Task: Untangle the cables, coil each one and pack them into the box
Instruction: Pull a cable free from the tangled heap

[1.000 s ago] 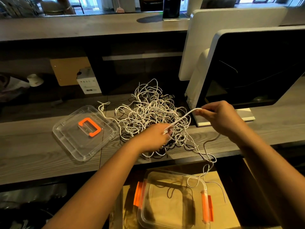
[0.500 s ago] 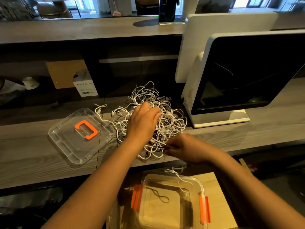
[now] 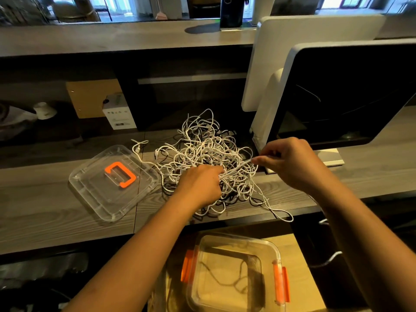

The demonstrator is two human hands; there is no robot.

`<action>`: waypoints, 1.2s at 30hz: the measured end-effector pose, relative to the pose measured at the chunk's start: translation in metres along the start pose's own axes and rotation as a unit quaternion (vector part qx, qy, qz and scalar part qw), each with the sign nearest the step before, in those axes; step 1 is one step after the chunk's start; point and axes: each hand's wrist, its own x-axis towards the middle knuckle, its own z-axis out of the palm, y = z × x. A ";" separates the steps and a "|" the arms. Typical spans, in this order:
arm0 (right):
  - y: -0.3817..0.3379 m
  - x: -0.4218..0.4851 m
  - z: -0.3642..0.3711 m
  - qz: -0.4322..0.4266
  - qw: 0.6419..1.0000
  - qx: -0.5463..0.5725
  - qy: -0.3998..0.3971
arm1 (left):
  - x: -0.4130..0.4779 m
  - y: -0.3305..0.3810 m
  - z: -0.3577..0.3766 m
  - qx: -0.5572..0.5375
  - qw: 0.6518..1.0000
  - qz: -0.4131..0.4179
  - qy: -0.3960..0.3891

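Writing on the white carton (image 3: 119, 114) at upper left is too small to read; only a barcode shows. Thin white cables (image 3: 207, 154) lie knotted mid-frame on the wood-grain counter (image 3: 45, 210), just beside the monitor (image 3: 349, 93). The left hand (image 3: 200, 185) grips strands in the heap; the right hand (image 3: 292, 163) pinches one cord drawn taut. A clear lid (image 3: 96, 194) with an orange handle (image 3: 120, 174) lies at left; the clear box (image 3: 225, 238) sits at bottom centre.

Tangled heap of thin white cables (image 3: 207, 158) mid grey wooden counter (image 3: 56, 210). Left hand (image 3: 200, 184) grips strands; right hand (image 3: 292, 163) pinches one. Clear plastic lid, orange handle (image 3: 112, 183), left; clear box, orange clips (image 3: 236, 273), below front edge.
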 end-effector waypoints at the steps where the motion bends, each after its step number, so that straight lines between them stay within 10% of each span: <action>1: 0.002 0.000 0.001 0.015 0.999 0.037 0.012 | 0.001 0.001 -0.001 -0.077 0.997 0.004 -0.027; 8: 0.015 -0.007 0.036 0.073 0.988 0.128 0.035 | -0.009 0.028 -0.017 -0.670 0.742 0.022 -0.020; 14: -0.014 -0.021 0.066 0.049 0.974 0.122 -0.183 | 0.001 0.038 -0.019 -0.779 0.617 -0.029 0.103; 21: -0.028 -0.019 0.052 -0.037 0.962 0.054 -0.265 | 0.020 0.006 0.000 -0.208 0.941 -0.040 0.264; 27: -0.009 -0.010 0.020 -0.004 0.959 -0.076 -0.272 | 0.016 -0.011 0.001 0.025 0.981 -0.011 0.191; 36: 0.019 0.000 0.005 0.033 0.994 -0.058 -0.085 | 0.000 -0.024 0.013 -0.002 0.999 0.014 -0.039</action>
